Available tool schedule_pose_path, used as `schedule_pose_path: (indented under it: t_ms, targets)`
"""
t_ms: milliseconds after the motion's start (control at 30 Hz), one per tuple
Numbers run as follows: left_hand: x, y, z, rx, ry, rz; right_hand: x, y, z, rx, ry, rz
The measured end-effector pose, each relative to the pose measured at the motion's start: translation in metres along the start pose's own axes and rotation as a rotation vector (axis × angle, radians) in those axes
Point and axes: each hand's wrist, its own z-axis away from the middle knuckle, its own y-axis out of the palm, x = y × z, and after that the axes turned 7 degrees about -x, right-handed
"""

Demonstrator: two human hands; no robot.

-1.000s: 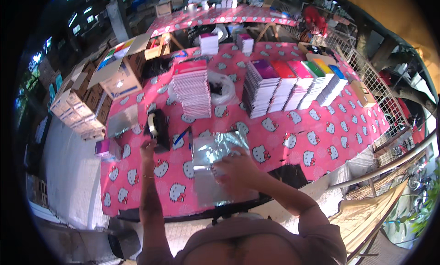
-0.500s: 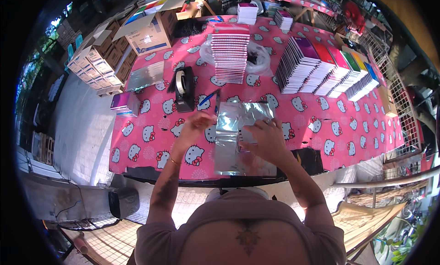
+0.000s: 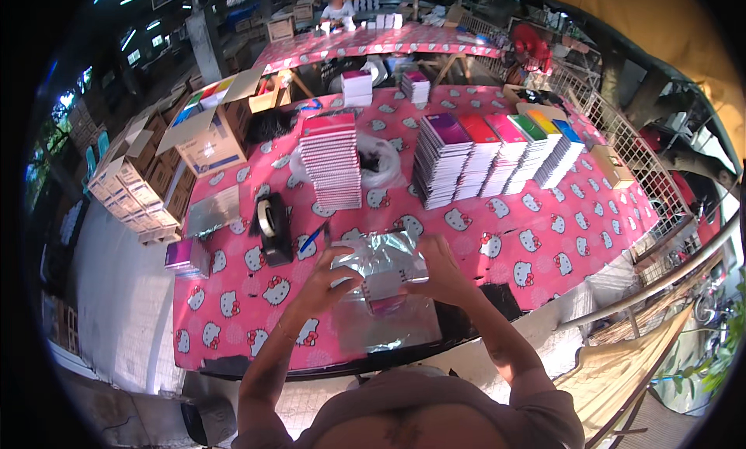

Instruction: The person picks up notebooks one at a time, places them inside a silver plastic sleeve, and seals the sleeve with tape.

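Two hands flank the one thing that matters on my feed: a small spiral-bound bundle (image 3: 382, 287) lying on a silvery plastic sheet (image 3: 388, 331) at the near edge of the pink worktop (image 3: 544, 239). I read the sheet's long axis as running away from the body, with its far part creased and shiny around the bundle; the bundle's own long axis I can't make out under the glare.

The left hand (image 3: 326, 284) sits just beside the bundle's left side, thumb and forefinger curved with a gap between them. The right hand (image 3: 441, 274) is at the opposite side, thumb lying along the sheet's edge. Neither looks clearly nearer to me, as the bundle lies between them, inward from both sets of fingers. I can't tell whether either is pinching plastic or merely resting against it.

Beyond the left hand I have a blue pen (image 3: 313, 237) and a black tape dispenser (image 3: 275, 243); farther off stands a tall notebook stack (image 3: 332, 165). Coloured notebook stacks (image 3: 444, 160) line up beyond the right hand, well apart from it. I see nothing standing between the fingers and the bundle except loose, creased plastic.
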Motion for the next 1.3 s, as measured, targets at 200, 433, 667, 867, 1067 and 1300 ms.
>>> schedule_pose_path:
  t_ms: [200,433,667,867,1067,1300]
  targets:
    - [-0.003,0.044,-0.028,-0.009,0.155,-0.2,-0.048,0.034,0.027,0.34,-0.371,-0.053]
    - [0.014,0.084,-0.021,-0.09,-0.008,-0.18,-0.056,0.048,0.036,0.366,-0.309,-0.282]
    - [0.046,0.081,0.017,-0.105,-0.737,0.79,-0.038,0.054,0.016,0.072,-0.058,-0.356]
    - [0.02,0.07,0.007,0.107,-0.767,0.605,-0.049,0.059,-0.011,0.419,0.319,-0.479]
    - [0.015,0.063,0.024,-0.003,-0.257,0.026,-0.038,0.038,0.003,0.441,-0.023,-0.468]
    - [-0.027,0.067,0.023,0.028,0.171,-0.506,-0.049,0.039,0.011,0.367,-0.413,-0.133]
